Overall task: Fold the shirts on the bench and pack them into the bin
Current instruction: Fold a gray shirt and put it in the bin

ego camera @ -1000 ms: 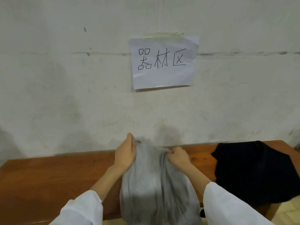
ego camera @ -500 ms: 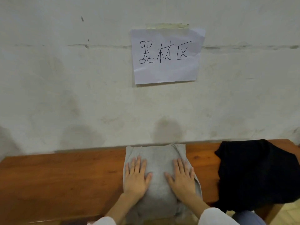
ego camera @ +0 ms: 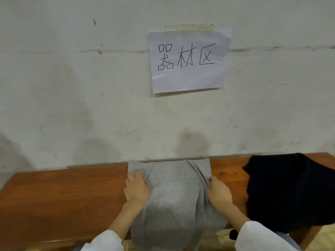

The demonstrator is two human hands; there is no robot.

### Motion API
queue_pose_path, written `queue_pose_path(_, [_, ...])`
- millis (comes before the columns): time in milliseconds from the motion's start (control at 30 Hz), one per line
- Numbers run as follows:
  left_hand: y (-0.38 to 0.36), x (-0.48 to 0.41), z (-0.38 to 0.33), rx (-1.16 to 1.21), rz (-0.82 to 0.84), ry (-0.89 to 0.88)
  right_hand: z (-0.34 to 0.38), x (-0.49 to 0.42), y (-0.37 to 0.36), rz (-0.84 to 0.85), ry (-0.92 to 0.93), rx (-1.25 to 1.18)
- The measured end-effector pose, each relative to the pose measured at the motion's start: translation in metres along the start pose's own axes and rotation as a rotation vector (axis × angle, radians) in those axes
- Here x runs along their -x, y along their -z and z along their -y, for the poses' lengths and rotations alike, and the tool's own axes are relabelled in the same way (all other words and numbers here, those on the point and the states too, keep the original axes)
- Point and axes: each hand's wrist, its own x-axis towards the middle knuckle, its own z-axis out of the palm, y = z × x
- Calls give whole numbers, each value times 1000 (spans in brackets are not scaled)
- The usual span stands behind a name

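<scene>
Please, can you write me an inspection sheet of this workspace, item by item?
Surface: wooden bench, standing against the wall.
Job's things: gray shirt partly folded at the middle, its near end hanging over the front edge; black shirt unfolded at the right; bin not in view.
Clutter: nothing seen.
Hands: left hand and right hand each grip a side edge of the gray shirt.
Cables: nothing seen.
Surroundings: the wall is pale and stained, with a taped, handwritten paper sign.

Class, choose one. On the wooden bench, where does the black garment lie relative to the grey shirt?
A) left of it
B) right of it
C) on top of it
B: the black cloth garment lies right of the grey fabric shirt on the brown wooden bench.
</scene>
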Motion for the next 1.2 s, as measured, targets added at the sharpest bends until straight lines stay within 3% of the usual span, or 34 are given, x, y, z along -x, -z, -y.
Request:
queue_pose_path(167, [-23, 22, 3, -135, -7, -264, -4, -7, 14, 152, 53, 102])
queue_pose_path(267, [-28, 30, 9, -95, 69, -326, 1, -7, 37, 481, 9, 143])
queue_pose_path(333, [-20, 32, 19, -64, -7, -305, -1, -9, 52, 628, -75, 248])
queue_pose_path(367, [-16, 31, 24, -70, -33, -276, -6, -10, 55, 592, -108, 315])
queue_pose_path(467, [-4, 24, 29, -73, -72, -207, -19, -9, 45, 225, -135, 398])
queue_pose_path(567, [-4, 21, 23, -111, -74, -189, -7, 0, 21, 17, 112, 290])
queue_pose_path(667, [-23, 27, 11, -188, 52, -331, 16, 10, -8, 107, 206, 172])
queue_pose_path(833, [-44, 51, 5, -254, 138, -333, 25, 39, -55, 154, 336, 352])
queue_pose_path(933, [-46, 41, 15, -218, 45, -248, 4, 32, -43, 88, 265, 354])
queue_pose_path(1000, [-44, 33, 15, -205, 86, -210, -7, 22, -33, 73, 169, 341])
queue_pose_path(1100, [-34, 28, 7, -188, 117, -314, 9, 22, -24, 88, 111, 289])
queue_pose_path(1167, [-26, 27, 4, -65, 52, -414, 34, 25, -28, 56, 155, 235])
queue_pose_path(1200, [-24, 27, 4, 22, 5, -365, 48, 27, -32, 58, 206, 195])
